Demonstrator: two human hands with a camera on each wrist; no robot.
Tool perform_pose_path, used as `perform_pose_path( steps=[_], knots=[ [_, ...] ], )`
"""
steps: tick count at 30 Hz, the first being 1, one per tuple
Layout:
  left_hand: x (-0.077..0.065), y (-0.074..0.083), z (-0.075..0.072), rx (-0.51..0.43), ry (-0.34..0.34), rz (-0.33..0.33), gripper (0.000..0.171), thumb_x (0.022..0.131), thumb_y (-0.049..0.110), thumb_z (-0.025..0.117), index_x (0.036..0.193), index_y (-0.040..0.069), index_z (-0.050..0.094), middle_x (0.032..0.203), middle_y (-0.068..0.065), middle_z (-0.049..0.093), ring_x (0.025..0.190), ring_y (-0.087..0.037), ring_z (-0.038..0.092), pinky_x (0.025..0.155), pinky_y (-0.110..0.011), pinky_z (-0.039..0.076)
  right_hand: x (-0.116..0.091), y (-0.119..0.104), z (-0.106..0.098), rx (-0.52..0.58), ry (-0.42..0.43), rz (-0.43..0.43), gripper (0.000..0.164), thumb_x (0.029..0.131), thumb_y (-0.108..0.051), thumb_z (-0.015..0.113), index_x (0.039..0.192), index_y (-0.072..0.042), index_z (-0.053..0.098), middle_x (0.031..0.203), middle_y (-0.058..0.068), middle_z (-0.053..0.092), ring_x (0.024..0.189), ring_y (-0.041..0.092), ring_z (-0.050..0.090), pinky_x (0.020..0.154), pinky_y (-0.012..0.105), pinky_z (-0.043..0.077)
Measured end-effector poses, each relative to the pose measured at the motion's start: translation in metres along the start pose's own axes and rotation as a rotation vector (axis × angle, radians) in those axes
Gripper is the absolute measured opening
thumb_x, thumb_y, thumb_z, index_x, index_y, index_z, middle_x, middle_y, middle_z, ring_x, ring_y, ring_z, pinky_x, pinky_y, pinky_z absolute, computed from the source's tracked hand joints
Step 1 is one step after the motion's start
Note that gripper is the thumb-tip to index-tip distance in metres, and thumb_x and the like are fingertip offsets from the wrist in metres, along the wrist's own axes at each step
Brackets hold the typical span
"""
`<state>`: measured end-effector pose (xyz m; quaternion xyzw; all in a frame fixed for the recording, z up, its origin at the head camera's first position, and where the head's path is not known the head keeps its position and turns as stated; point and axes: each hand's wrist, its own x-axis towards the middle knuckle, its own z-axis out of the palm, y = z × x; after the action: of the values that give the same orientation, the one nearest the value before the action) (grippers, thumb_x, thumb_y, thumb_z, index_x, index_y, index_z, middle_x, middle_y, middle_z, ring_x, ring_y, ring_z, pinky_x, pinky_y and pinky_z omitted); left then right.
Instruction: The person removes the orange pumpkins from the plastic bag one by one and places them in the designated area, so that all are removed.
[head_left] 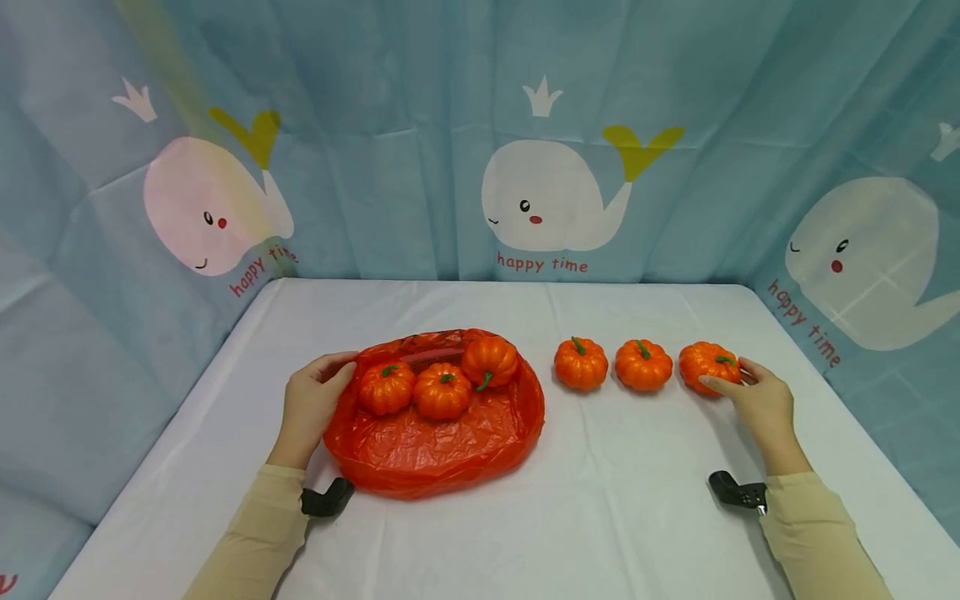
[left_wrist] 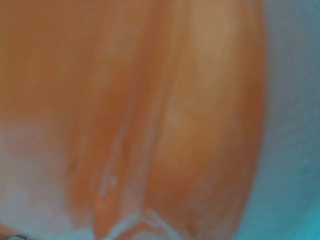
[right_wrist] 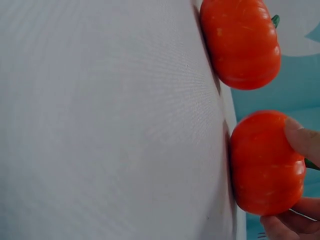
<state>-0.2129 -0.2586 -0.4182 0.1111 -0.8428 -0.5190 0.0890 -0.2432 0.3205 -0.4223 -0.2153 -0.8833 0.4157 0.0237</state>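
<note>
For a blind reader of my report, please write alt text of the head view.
A person's right hand grips the rightmost orange pumpkin in a row of three on a white table. The left hand touches an open red plastic bag holding three more pumpkins.

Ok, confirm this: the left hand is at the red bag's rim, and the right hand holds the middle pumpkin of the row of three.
Not the middle one: in the head view, the right hand holds the right-end pumpkin. The rest stands.

Orange pumpkins [head_left: 581, 367], green stems [head_left: 643, 350]
</note>
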Motion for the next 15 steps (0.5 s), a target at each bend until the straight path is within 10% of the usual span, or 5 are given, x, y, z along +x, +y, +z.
perform_pose_path(
  steps=[15],
  knots=[
    [-0.002,0.001,0.000,-0.009,-0.004,0.002,0.038,0.101,0.035,0.055,0.128,0.010,0.066,0.130,-0.013,0.066,0.113,-0.016,0.057,0.080,-0.003,0.045,-0.032,-0.023,0.000,0.121,0.119,-0.059,0.080,0.093,-0.035,0.068,0.157,-0.008,0.028,0.161,0.018,0.031,0.144,0.038,0.038,0.115,0.048,0.034]
  ],
)
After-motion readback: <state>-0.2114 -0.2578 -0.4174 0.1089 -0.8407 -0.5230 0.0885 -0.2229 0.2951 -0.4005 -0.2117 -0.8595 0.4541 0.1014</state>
